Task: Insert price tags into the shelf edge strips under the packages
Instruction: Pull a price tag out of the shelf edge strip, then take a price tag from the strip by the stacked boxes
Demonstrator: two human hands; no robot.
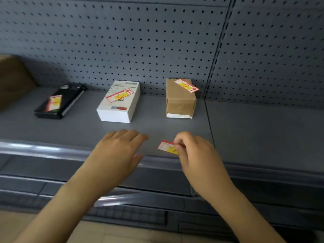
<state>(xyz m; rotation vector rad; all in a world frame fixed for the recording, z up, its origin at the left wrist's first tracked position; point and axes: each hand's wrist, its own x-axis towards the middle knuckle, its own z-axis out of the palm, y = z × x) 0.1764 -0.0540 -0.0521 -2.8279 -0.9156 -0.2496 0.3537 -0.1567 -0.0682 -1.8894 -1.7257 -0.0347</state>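
My right hand [194,155] pinches a red, white and yellow price tag [167,147] just above the front of the grey shelf [254,134]. My left hand [117,151] hovers flat beside it, fingers spread, holding nothing. Three packages stand further back, each with a tag lying on top: a black box [68,97] with its tag [54,102], a white box [115,113] with its tag [119,95], and a brown cardboard box [180,102] with its tag [186,85]. The clear shelf edge strip [43,149] runs along the front.
A grey pegboard wall [157,41] backs the shelf. Part of a large brown carton [12,81] shows at the far left. Lower shelves with their own edge strip [119,199] lie below, over a light tiled floor.
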